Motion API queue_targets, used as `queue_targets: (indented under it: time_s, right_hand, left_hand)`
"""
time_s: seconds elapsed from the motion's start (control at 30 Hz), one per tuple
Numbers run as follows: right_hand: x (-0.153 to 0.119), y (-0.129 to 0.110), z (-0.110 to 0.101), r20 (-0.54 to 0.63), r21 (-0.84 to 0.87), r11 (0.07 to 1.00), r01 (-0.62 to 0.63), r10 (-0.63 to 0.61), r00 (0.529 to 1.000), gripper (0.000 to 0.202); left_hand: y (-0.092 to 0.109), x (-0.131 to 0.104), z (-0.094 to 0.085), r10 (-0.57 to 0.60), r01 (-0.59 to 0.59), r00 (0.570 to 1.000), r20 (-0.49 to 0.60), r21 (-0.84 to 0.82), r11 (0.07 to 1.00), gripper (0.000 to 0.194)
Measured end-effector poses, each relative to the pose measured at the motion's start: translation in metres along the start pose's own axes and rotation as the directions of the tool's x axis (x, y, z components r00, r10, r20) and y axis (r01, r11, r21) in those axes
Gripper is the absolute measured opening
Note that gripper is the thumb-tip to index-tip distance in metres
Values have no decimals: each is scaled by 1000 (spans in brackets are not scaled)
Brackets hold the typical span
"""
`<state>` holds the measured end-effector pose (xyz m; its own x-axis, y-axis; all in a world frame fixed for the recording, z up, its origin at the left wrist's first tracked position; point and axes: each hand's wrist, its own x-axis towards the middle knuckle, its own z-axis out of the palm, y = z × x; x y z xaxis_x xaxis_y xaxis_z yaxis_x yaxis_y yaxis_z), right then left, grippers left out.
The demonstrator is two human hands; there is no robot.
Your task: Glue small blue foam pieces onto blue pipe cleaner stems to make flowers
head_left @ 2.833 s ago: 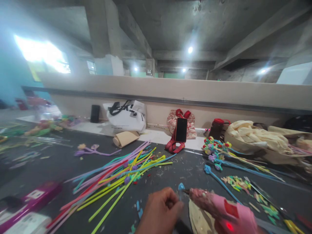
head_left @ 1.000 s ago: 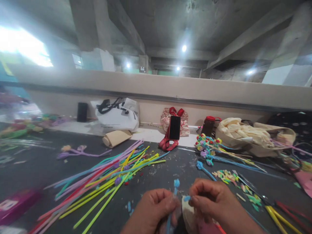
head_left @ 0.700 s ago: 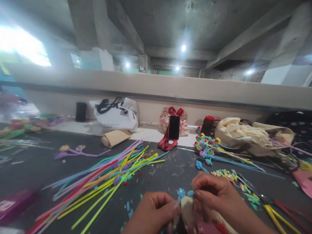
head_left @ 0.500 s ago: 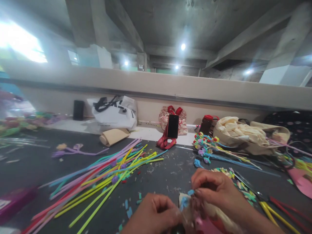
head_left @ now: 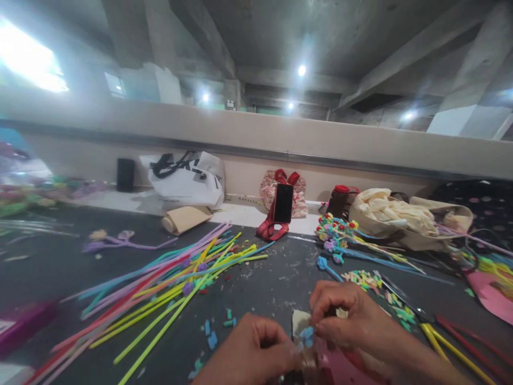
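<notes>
Hands, left (head_left: pixel 256 353) and right (head_left: pixel 352 321), pinched together on tiny blue flower (head_left: pixel 306 336), likely soft, light, best held by stem.

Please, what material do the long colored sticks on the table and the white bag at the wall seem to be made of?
The sticks look like thin plastic, smooth and bright: straight, even in width, in neon yellow, pink, red and blue. They could be straws or coated stems. The white bag looks like matte woven or non-woven fabric with black handles; it slumps in soft folds.
</notes>
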<state>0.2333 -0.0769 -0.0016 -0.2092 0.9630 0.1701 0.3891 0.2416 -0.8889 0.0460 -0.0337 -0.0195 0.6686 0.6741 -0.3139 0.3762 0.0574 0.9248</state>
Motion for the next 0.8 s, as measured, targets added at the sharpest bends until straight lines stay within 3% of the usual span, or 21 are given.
queue_targets:
  time_s: [0.43, 0.8]
  right_hand:
    - [-1, 2, 4, 25, -184, 981, 68, -64, 998, 14]
    - [-2, -3, 4, 40, -296, 954, 52, -42, 998, 13]
  left_hand:
    - [-4, 1, 2, -9, 11, 999, -42, 46, 999, 18]
    - [0, -1, 3, -37, 37, 999, -37, 2, 999, 14]
